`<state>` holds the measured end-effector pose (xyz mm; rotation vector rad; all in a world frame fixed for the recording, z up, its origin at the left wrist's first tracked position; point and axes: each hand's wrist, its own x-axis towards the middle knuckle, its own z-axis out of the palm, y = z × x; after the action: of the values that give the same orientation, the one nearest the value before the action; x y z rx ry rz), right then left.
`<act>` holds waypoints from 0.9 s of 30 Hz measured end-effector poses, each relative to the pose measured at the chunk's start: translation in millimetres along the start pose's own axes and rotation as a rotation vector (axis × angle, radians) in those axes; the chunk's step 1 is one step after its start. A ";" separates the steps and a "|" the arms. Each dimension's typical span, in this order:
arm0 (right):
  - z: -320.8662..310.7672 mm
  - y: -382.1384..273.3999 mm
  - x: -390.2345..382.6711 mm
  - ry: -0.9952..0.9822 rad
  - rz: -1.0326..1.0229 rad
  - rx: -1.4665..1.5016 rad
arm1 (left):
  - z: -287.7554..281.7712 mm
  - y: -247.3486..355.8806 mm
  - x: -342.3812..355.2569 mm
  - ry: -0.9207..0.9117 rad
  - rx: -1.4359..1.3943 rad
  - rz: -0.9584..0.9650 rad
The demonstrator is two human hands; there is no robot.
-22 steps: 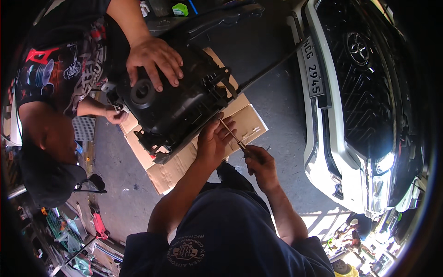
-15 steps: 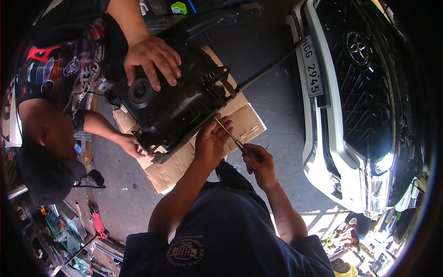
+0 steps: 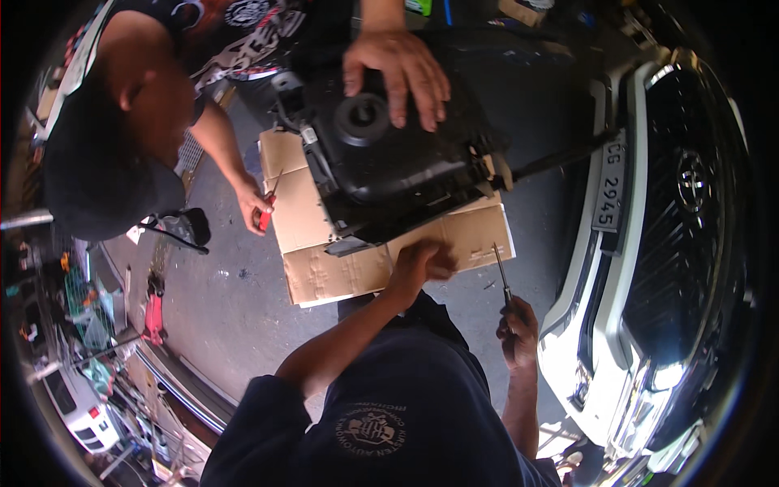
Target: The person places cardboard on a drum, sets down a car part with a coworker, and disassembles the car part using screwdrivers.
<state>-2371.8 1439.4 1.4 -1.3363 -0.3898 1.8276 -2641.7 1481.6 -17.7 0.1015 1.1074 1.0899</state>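
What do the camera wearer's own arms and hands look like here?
Both the left hand and right hand are ungloved, the left blurred. The forearms are bare below short dark navy sleeves of a shirt with a pale round emblem.

Motion blurs the person's left grip (image 3: 423, 265), leaving unclear whether the fingers hold anything, while the right grip (image 3: 519, 323) covers part of the handle of a screwdriver (image 3: 506, 290). A black plastic housing (image 3: 398, 174) hides some of the cardboard (image 3: 324, 276) beneath. A co-worker's forearm (image 3: 383, 15) is cut off at the top edge; clutter (image 3: 93, 304) at left is too small to identify.
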 end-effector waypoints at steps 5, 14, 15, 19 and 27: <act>-7.7 11.9 6.4 0.052 0.092 -0.267 | -177.4 -67.7 -28.9 0.396 0.673 0.045; 11.4 39.1 9.9 0.024 0.250 -0.527 | -263.8 -14.0 20.0 0.791 1.396 0.051; 18.7 40.1 7.0 0.027 0.237 -0.541 | -264.2 -9.5 25.3 0.769 1.480 0.052; 38.0 42.4 -8.1 0.052 0.225 -0.616 | -255.4 8.4 30.0 0.704 1.429 -0.006; 63.0 64.2 -15.5 0.070 0.264 -0.739 | -251.3 11.9 4.1 0.699 1.168 0.217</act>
<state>-2454.3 1401.3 -6.5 -2.0178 -0.9524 1.9196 -2839.4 1383.7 -138.7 0.8180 2.3072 0.5179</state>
